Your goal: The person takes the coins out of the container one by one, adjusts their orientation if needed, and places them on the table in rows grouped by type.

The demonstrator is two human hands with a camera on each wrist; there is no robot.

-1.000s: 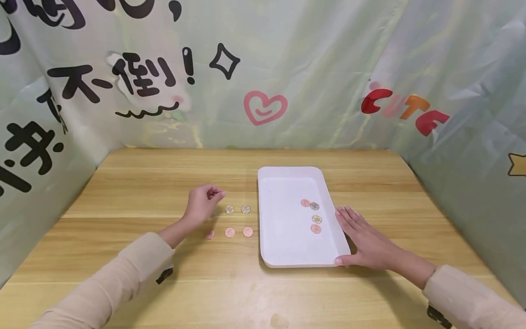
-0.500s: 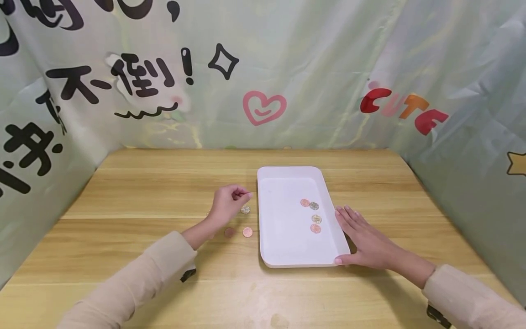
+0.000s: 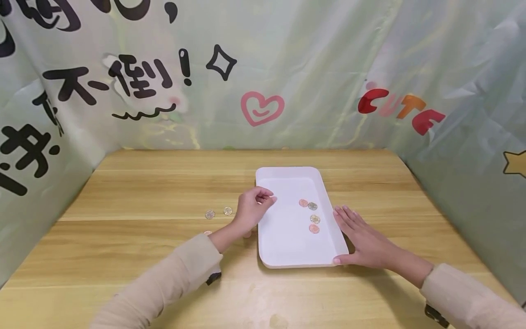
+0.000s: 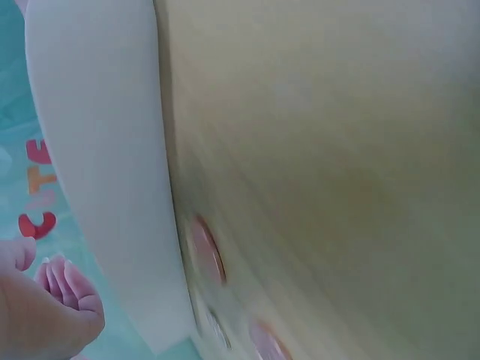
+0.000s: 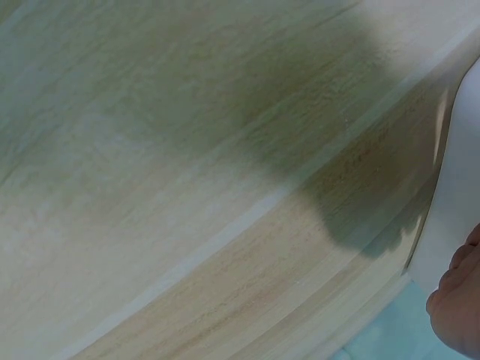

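My left hand [image 3: 255,208] hangs over the left rim of a white tray [image 3: 283,246]. Thumb and forefinger pinch what looks like a coin, mostly hidden by the fingertips. Inside the tray, toward its right side, lie several coins: a pink coin [image 3: 303,203] beside a silver coin [image 3: 312,206], with a gold-toned coin [image 3: 314,219] and another pink coin [image 3: 314,229] below them. My right hand [image 3: 367,242] rests with spread, straight fingers along the tray's right rim, thumb at the near corner. The left wrist view shows a copper-pink coin [image 4: 209,251] close beside the tray wall.
Left of the tray, a silver coin [image 3: 210,214] and a pale gold coin [image 3: 228,210] lie on the wooden table [image 3: 135,201]. My left arm partly covers pink coins nearby. A printed cloth [image 3: 320,82] hangs behind the table and along both sides.
My left hand has moved right, from above the coins on the table to over the tray's left part, keeping its pinch. The right hand and the coins in the tray have stayed put.
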